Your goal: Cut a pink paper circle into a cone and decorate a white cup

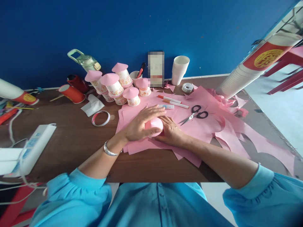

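Rn, small pink paper cone (155, 123) is btwn my hands, above loose pink paper sheets (201, 97) on the brown wood-look surface (71, 142). L hand (139, 123) half open, cupped round it, fingers out straight past its far side, thumb across the front. R hand (174, 131) has bent fingers at its R side; can't tell if they grip. Black-handled metal scissors (191, 117) lie open nearby, R of white-and-blue tube (168, 107).

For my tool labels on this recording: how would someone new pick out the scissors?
On the brown table, find the spread of pink paper. The scissors lie on it, just beyond the right hand, blade tips toward that hand and handles away to the right. Two black finger loops set them apart from the slim, straight pens nearby.
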